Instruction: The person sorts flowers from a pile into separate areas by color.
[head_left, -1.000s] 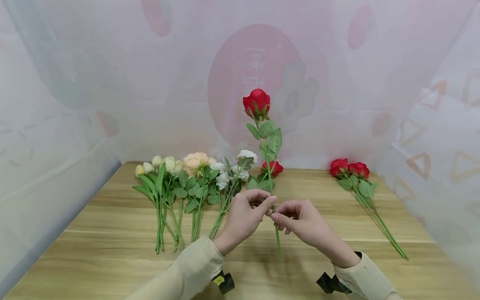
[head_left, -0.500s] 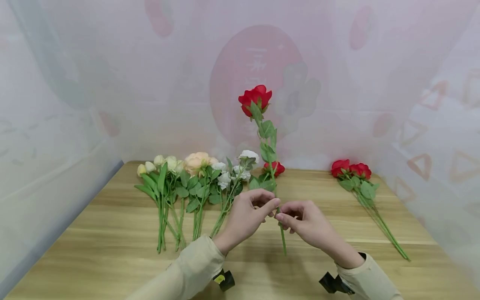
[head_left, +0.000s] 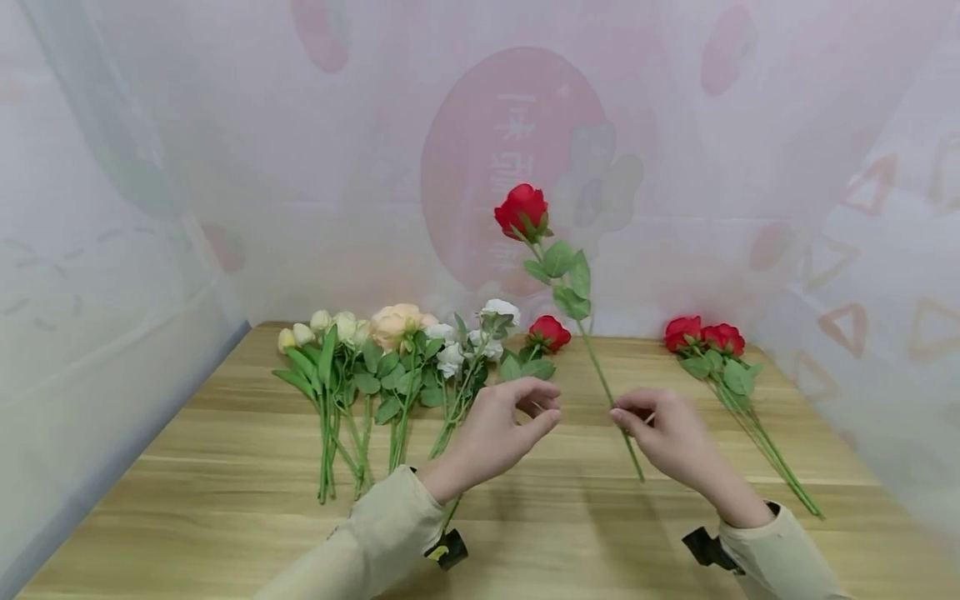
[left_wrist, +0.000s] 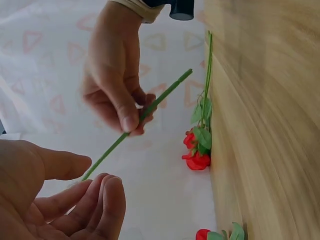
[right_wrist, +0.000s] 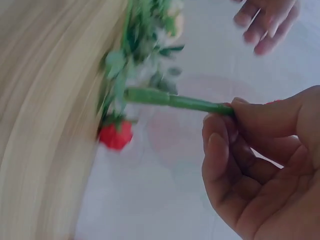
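A long-stemmed red rose (head_left: 522, 212) is held up over the table, its bloom leaning to the left. My right hand (head_left: 670, 433) pinches its green stem (right_wrist: 192, 103) low down between thumb and fingers, and the cut end sticks out below. To the left of the stem, my left hand (head_left: 504, 429) is apart from it, with fingers loosely bent and a gap between thumb and fingertips. In the left wrist view nothing is held between the left hand's fingers (left_wrist: 114, 200). Another red rose (head_left: 550, 333) lies on the table behind the left hand.
On the wooden table (head_left: 225, 467), pale tulips (head_left: 322, 329), peach flowers (head_left: 396, 325) and white flowers (head_left: 497, 315) lie in a row at the left. Two red roses (head_left: 703, 335) lie at the right, stems toward me. A printed curtain (head_left: 360, 150) closes off the back and sides.
The left hand has let go of the stem. My right hand has moved to the right with the rose, whose stem now slants more, bloom to the left.
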